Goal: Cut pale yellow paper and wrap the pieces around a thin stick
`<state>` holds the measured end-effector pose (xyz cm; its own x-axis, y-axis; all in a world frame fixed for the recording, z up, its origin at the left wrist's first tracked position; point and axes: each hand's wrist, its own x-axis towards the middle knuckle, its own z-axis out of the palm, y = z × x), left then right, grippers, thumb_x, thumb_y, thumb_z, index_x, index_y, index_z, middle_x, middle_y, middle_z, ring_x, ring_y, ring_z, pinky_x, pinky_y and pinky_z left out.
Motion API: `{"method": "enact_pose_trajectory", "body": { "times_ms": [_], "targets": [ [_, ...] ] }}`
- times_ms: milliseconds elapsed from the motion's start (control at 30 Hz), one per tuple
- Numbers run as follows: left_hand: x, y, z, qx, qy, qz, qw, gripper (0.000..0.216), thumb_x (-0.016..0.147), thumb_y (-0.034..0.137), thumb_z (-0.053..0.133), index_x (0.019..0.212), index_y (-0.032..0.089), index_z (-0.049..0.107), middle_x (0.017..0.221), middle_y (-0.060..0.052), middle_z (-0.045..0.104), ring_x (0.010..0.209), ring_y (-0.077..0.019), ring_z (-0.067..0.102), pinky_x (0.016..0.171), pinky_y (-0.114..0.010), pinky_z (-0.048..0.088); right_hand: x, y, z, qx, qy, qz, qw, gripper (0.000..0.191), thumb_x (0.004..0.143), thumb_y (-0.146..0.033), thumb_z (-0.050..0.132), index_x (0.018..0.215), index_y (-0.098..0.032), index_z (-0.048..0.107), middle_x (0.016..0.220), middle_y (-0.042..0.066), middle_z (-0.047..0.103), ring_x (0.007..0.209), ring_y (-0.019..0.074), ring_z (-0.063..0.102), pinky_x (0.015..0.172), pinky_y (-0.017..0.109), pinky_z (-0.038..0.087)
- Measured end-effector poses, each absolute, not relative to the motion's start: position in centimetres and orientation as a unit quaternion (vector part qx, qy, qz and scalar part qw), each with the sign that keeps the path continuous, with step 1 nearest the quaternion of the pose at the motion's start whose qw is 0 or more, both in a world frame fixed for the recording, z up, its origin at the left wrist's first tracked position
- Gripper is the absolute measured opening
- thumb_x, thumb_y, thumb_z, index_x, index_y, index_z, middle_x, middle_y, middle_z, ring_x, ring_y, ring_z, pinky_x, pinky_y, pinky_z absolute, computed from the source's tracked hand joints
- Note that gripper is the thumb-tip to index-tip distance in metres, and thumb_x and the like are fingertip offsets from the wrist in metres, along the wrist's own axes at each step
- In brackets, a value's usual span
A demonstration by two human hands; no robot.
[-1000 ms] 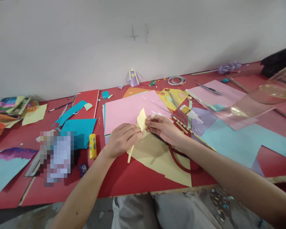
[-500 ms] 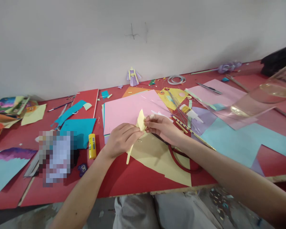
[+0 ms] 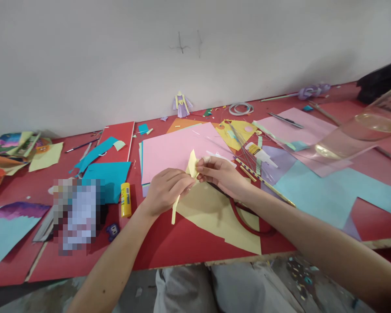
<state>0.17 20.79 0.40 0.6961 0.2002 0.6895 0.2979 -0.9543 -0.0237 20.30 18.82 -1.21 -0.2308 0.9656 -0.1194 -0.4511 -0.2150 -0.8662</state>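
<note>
Both my hands meet over the middle of the red table (image 3: 169,243), pinching one small pale yellow paper piece (image 3: 192,164). My left hand (image 3: 165,190) grips its lower part, and a narrow yellow strip hangs down from under those fingers. My right hand (image 3: 219,174) pinches the upper edge with thumb and forefinger. Beneath the hands lie a larger pale yellow sheet (image 3: 221,217) and a pink sheet (image 3: 176,150). A red hoop-like ring (image 3: 244,221) curves under my right wrist.
A yellow glue stick (image 3: 126,199) lies left of my left hand. A white glue bottle (image 3: 260,154) and thin sticks lie to the right. Teal, light blue and pink sheets cover the table. A small paper doll (image 3: 181,104) stands by the wall. A clear plastic container (image 3: 361,134) sits far right.
The hands and the yellow piece have shifted only slightly; the hanging strip has swung a little leftward and the piece sits a bit lower between the fingers.
</note>
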Motion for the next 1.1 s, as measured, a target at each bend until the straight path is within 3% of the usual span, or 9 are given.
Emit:
{"method": "enact_pose_trajectory", "body": {
  "times_ms": [233,1100],
  "targets": [
    [-0.13,20.83,0.16,-0.928,-0.113,-0.347,0.078,0.023,0.088,0.008,0.062,0.110,0.014,0.059,0.089,-0.007,0.072,0.084,-0.0189,0.066,0.074,-0.032,0.055,20.29,18.87,-1.36,-0.353,-0.357,0.696,0.513,0.025,0.068,-0.028,0.085,0.082,-0.017,0.066,0.077,-0.003,0.064,0.063,0.0076,0.064,0.068,0.024,0.053],
    [-0.03,20.91,0.15,-0.922,-0.131,-0.362,0.048,0.019,0.087,0.008,0.064,0.104,0.014,0.059,0.087,-0.007,0.072,0.082,-0.0180,0.066,0.074,-0.031,0.055,20.30,18.84,-1.28,-0.353,-0.354,0.691,0.522,0.026,0.068,-0.029,0.085,0.083,-0.017,0.067,0.079,-0.003,0.064,0.066,0.0079,0.062,0.069,0.024,0.053]
  ]
}}
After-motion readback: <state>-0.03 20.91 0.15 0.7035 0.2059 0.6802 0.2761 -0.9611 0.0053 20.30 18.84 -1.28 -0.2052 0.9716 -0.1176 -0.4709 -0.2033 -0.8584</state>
